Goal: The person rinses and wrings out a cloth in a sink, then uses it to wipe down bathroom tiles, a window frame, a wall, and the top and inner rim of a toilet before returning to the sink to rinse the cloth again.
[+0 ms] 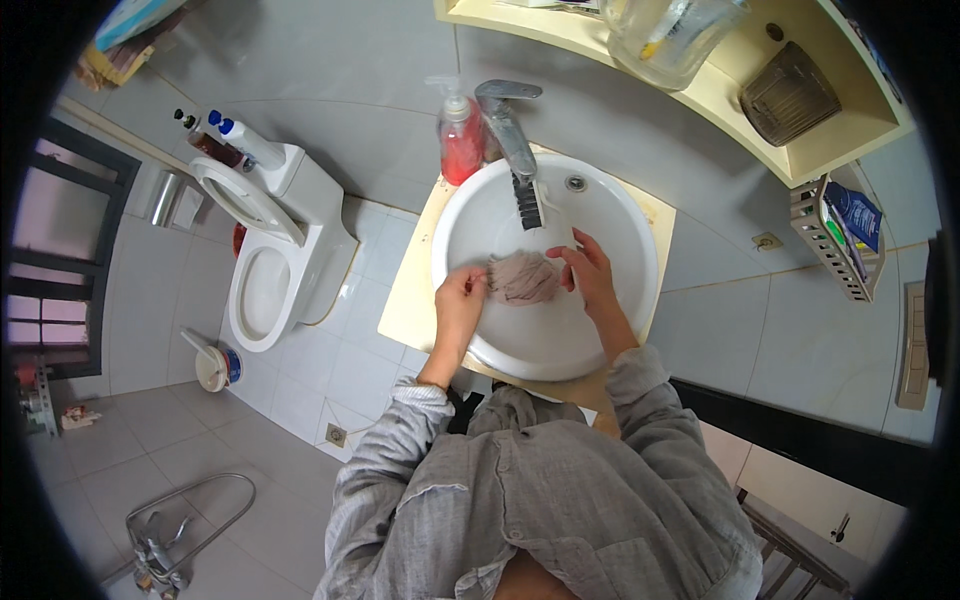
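Note:
A crumpled, pinkish-grey cloth (524, 278) is bunched up over the white washbasin (548, 352). At its left edge my left hand (463, 303) is closed, fingertips pinching the fabric. My right hand (590, 275) is at the cloth's right side with thumb and fingers apart; whether a fingertip touches it I cannot tell. Just beyond the cloth, a brush with black bristles (527, 203) and a white body lies in the basin below the metal tap (508, 125). The cloth's underside is hidden.
A pump bottle of red liquid (461, 140) stands left of the tap. A cream shelf (745, 120) with a glass jar (672, 40) and a brown cup (790, 95) juts out above right. The toilet (283, 262) is to the left, and a plastic basket (845, 245) hangs at right.

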Motion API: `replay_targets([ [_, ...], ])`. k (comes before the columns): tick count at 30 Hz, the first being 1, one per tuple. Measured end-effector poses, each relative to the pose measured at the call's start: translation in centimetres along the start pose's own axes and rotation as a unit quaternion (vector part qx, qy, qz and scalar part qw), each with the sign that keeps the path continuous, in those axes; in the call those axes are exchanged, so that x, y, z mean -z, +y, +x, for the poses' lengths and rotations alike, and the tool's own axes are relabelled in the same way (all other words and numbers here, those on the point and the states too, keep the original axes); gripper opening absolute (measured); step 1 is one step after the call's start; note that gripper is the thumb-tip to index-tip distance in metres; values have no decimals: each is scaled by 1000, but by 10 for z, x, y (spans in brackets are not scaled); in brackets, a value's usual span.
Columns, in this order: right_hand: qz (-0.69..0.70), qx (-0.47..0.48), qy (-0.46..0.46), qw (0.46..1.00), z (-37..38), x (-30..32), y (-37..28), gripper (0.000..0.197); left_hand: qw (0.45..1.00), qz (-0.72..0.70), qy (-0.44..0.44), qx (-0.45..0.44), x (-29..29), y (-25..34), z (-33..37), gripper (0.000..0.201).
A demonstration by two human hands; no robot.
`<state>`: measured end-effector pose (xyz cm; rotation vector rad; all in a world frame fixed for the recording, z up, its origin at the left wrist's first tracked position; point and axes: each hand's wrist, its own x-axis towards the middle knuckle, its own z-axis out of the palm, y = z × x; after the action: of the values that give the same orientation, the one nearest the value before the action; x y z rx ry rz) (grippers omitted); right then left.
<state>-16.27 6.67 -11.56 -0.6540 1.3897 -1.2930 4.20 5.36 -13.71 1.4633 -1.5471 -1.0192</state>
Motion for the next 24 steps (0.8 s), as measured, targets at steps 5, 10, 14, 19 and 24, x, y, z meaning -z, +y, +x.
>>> replay_targets([
  [5,3,11,-33,999,5,1,-5,48,981,-150,-40,114,-32,7,40,20],
  [10,-63,22,-23,998,2,12,-18,47,963,-232,22,134,-54,28,86,14],
  [14,-165,140,6,976,22,44,-25,46,973,-189,59,118,-75,22,98,14],
  [19,-572,462,-8,677,69,54,-82,52,938,240,-251,-1,-74,4,53,44],
  [24,-713,453,-1,536,119,24,-85,43,857,456,-220,-90,-63,3,36,45],
])
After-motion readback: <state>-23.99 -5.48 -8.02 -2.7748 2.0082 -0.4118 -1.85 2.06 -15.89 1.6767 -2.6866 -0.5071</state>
